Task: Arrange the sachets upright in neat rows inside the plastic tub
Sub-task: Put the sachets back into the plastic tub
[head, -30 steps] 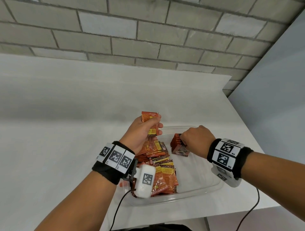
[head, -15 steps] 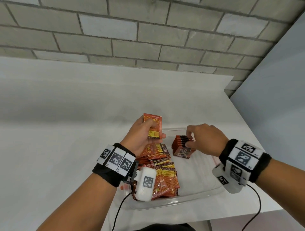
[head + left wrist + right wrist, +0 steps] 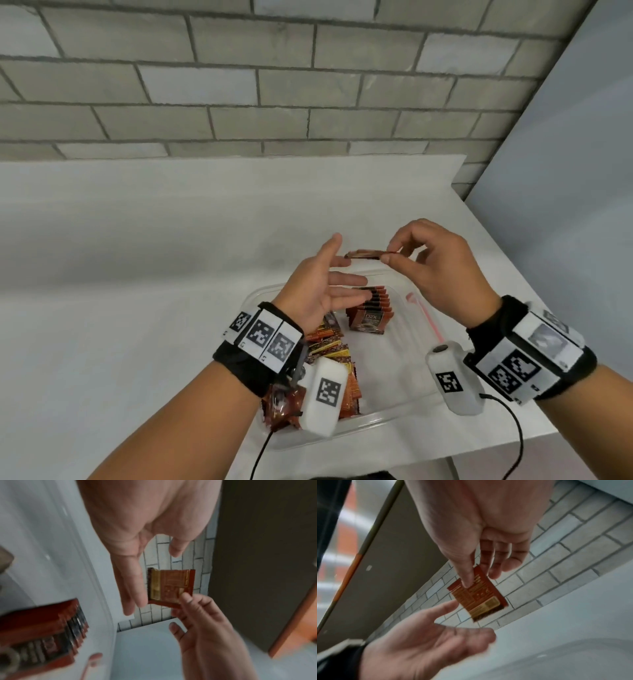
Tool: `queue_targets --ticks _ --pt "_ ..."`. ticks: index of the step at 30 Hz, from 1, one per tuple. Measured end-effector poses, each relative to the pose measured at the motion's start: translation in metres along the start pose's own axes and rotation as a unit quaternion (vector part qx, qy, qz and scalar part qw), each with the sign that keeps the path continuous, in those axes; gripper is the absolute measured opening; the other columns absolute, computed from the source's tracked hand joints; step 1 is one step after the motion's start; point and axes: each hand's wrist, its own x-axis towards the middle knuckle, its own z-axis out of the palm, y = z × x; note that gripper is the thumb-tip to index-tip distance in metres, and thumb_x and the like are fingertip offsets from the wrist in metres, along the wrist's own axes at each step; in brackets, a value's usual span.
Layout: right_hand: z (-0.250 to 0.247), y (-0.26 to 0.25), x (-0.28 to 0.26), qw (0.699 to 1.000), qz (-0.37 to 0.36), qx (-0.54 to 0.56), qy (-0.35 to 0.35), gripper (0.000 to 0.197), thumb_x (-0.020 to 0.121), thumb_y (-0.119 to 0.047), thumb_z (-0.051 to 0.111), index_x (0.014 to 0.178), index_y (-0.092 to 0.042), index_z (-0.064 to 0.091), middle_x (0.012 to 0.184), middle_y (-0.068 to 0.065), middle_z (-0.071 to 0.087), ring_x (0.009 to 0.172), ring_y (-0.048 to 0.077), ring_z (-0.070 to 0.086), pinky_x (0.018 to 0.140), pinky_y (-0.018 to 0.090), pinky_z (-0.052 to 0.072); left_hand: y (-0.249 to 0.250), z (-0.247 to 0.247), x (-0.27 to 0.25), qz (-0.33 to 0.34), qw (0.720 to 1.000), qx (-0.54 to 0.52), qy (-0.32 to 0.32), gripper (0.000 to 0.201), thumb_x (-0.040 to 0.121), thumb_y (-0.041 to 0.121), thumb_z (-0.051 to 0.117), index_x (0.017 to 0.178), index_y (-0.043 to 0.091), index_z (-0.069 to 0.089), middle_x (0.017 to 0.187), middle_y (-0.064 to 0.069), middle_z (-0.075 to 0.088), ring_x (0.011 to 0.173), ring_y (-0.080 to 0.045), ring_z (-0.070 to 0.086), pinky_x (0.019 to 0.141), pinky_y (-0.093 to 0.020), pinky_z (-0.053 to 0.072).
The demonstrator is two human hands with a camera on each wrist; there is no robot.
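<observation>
My right hand (image 3: 394, 251) pinches one red-orange sachet (image 3: 363, 254) by its edge and holds it flat in the air above the tub's far rim; the same sachet (image 3: 479, 595) shows in the right wrist view and the sachet (image 3: 169, 586) in the left wrist view. My left hand (image 3: 329, 284) hovers just left of it, palm up, fingers straight, holding nothing. Below, the clear plastic tub (image 3: 387, 418) holds a short upright row of sachets (image 3: 371, 310) near its far middle and a loose heap of sachets (image 3: 332, 356) on its left side, partly hidden by my left wrist.
A pink-red strip (image 3: 423, 313) lies on the tub's right side. The tub sits near the front right corner of a white table (image 3: 137, 308). A grey brick wall (image 3: 274, 85) stands behind and a plain grey panel (image 3: 565, 171) on the right.
The sachet passed from my left hand to my right. My right hand left the upright row and rose to take it; my left hand let go and opened, palm up.
</observation>
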Motion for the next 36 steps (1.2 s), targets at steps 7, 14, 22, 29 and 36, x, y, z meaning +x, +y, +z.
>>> queue_targets --ticks 7,14,22,29,36 --pt "0.001 0.015 -0.020 0.993 -0.004 -0.064 -0.100 0.021 0.077 -0.020 0.077 0.095 -0.024 0.067 0.088 -0.013 0.052 0.079 0.006 0.050 0.070 0.016 0.039 0.002 0.008 0.002 0.097 0.995 0.003 -0.027 0.017 0.094 -0.001 0.051 0.108 0.003 0.060 0.094 -0.014 0.070 0.073 -0.016 0.071 0.065 -0.029 0.059" --pt "0.003 0.015 -0.017 0.968 0.208 0.102 -0.093 0.026 0.086 -0.024 0.068 0.108 -0.024 0.053 0.083 -0.006 0.069 0.068 0.009 0.063 0.062 0.022 0.044 0.000 0.016 0.003 0.094 0.995 0.009 -0.029 0.015 0.092 -0.005 0.052 0.100 0.008 0.053 0.095 -0.017 0.068 0.074 -0.024 0.069 0.070 -0.038 0.060" --pt "-0.010 0.011 0.004 0.950 0.205 0.236 0.011 0.013 0.090 -0.008 0.062 0.095 -0.020 0.061 0.065 -0.007 0.066 0.061 0.010 0.059 0.055 0.024 0.047 -0.002 0.019 0.007 0.138 0.987 0.076 0.003 0.008 0.093 0.015 0.059 0.085 0.015 0.059 0.082 -0.005 0.068 0.078 -0.017 0.066 0.071 -0.034 0.057" --pt "-0.008 0.012 0.003 0.934 0.231 0.273 -0.008 0.007 0.088 -0.004 0.063 0.093 -0.008 0.065 0.071 0.006 0.070 0.057 0.014 0.061 0.050 0.024 0.052 -0.007 0.015 0.008 0.129 0.987 0.091 0.015 0.015 0.085 0.012 0.069 0.098 0.014 0.061 0.086 -0.009 0.073 0.076 -0.016 0.069 0.068 -0.031 0.057" --pt "-0.015 0.011 0.010 0.942 0.228 0.246 -0.029 0.008 0.082 -0.005 0.068 0.076 -0.008 0.063 0.063 0.002 0.070 0.053 0.011 0.062 0.046 0.021 0.052 -0.004 0.011 0.007 0.150 0.985 0.085 0.019 0.013 0.080 -0.001 0.070 0.086 0.006 0.061 0.070 -0.009 0.068 0.056 -0.015 0.066 0.054 -0.024 0.057"
